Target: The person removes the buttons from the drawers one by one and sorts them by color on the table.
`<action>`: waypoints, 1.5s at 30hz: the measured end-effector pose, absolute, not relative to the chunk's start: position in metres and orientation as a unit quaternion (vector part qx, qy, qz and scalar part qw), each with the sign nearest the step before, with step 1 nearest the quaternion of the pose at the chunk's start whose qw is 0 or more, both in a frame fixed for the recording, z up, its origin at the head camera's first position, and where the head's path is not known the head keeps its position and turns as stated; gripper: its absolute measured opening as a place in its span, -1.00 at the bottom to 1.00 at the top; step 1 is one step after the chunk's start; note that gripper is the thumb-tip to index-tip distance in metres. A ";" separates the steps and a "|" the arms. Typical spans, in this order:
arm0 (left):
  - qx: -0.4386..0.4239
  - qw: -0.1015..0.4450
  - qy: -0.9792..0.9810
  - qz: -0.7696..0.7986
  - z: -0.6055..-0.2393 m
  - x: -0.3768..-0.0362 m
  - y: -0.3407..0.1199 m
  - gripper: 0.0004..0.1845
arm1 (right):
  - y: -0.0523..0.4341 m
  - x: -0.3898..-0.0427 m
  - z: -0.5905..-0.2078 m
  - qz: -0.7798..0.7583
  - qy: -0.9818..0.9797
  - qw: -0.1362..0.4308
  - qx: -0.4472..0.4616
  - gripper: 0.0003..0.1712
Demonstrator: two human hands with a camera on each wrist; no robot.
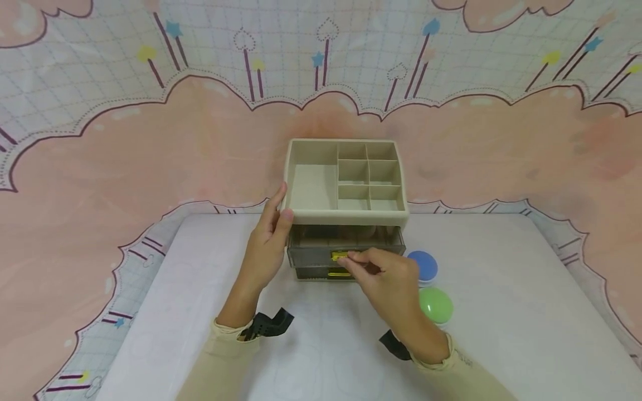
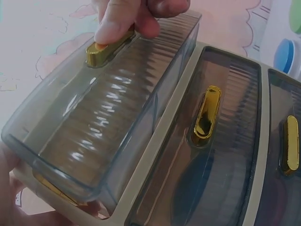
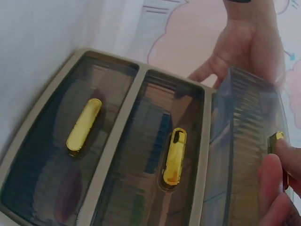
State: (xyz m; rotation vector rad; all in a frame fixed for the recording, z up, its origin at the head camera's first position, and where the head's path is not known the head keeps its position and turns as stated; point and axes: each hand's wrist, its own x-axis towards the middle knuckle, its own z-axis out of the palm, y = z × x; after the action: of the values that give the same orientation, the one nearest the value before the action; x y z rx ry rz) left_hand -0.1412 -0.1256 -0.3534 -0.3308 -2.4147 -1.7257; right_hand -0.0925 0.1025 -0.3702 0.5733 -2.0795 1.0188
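A small beige organizer box [image 1: 346,184] stands near the middle of the bench [image 1: 501,334], on a white mat, and its open top is divided into one large compartment and six small ones. Under this top there are smoky transparent drawers with golden handles. The top drawer [image 1: 346,242] is pulled a little out of the box toward the person, and the drawers below it sit closed in the frame; the wrist views show two such closed drawers. The right hand [image 1: 386,278] pinches the golden handle [image 1: 340,255] of the top drawer with the thumb and fingertips curled around it. The left hand [image 1: 268,245] rests against the left side of the box, with the fingers quite straight along the wall and the thumb touching the front corner of the rim. Just beside the box on its right side, a blue round case [image 1: 423,266] and a green round case [image 1: 435,305] lie on the bench, close to the right hand.
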 end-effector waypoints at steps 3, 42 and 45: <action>-0.106 0.076 -0.805 -0.579 -0.353 -0.141 -0.126 -0.45 | 0.101 -0.097 -0.370 0.401 -0.811 0.362 0.221 -0.84; -0.099 0.085 -0.815 -0.565 -0.351 -0.139 -0.123 -0.44 | 0.119 -0.117 -0.411 0.553 -0.809 0.119 0.160 -0.77; -0.099 0.082 -0.815 -0.565 -0.352 -0.139 -0.123 -0.43 | 0.116 -0.119 -0.415 0.549 -0.814 0.116 0.148 -0.79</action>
State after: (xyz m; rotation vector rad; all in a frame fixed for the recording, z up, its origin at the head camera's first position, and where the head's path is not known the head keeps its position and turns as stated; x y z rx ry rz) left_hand -0.1393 -0.1225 -0.3516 -0.2970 -2.4352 -1.6882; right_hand -0.1195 0.1155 -0.4152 0.4334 -2.3838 1.6088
